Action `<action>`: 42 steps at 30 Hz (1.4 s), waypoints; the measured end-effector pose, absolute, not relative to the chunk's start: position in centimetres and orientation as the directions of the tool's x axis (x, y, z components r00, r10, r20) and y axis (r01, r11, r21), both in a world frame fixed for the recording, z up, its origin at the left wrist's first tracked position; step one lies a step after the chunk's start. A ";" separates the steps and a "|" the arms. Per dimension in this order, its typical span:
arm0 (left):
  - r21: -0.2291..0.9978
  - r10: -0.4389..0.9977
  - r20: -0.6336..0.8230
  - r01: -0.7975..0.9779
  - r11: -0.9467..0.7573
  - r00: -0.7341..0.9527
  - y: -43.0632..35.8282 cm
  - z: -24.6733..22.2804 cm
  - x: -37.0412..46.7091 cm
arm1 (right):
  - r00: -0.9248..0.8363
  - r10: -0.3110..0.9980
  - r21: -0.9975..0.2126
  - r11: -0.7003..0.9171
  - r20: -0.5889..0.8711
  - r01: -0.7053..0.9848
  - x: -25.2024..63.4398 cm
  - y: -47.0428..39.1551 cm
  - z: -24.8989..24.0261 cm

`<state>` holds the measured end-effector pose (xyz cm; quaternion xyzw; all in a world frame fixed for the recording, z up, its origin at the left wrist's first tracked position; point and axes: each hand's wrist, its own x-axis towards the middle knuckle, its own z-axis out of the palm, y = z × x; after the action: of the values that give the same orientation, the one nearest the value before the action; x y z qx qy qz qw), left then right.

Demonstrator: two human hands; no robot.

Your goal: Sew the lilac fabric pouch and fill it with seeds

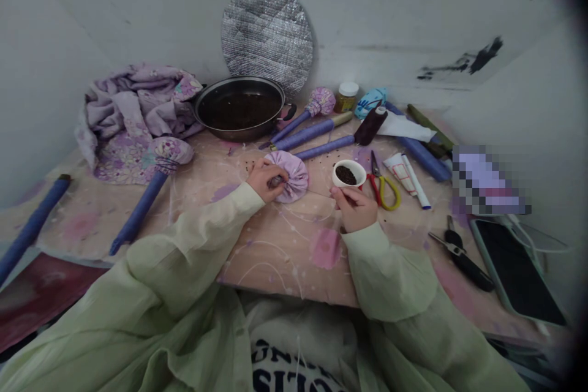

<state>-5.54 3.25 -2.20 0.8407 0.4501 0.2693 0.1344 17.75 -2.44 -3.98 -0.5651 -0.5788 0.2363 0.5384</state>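
My left hand [269,181] is closed at the near left side of a round, gathered pink cloth pouch [296,177], its fingers curled at the pouch's middle. Something greyish shows between those fingers, too small to name. My right hand [356,207] pinches the near side of a small white cup [337,177], probably by a handle that the fingers hide. Dark grains [346,175] fill part of the cup, which stands just right of the pouch. Beside the cup lie scissors [388,191] with red and yellow handles.
Behind stand a black pan [239,135] and a silver quilted disc [266,33]. Purple-wrapped sticks [140,211], a brown thread cone [370,125], a lidded jar [346,98] and a white tube [404,174] lie around. Bundled floral cloth [138,116] is left; a phone [517,269] right.
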 end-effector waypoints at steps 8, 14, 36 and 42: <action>0.462 0.876 0.312 0.747 -0.479 0.369 3.1 -2.3 -5.1 | 0.214 0.909 -0.883 0.253 0.357 0.395 17.7 -2.4 -4.0; 0.423 0.903 0.318 0.809 -0.407 0.288 2.5 -2.2 -4.4 | 0.189 0.913 -0.892 0.281 0.362 0.355 17.8 -2.5 -3.9; 0.383 0.898 0.427 0.877 -0.290 0.110 1.6 -2.9 -2.4 | -0.058 0.984 -0.950 0.146 0.168 -0.275 16.0 -2.1 -4.2; 0.443 0.903 0.423 0.852 -0.279 0.075 1.4 -2.6 -2.2 | 0.035 0.985 -0.953 0.174 0.171 -0.246 16.8 -2.1 -3.8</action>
<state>-2.20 1.43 -2.59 0.7322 0.5993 0.3213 0.0395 16.76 -2.14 -3.78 -0.3912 -0.4718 0.5099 0.6036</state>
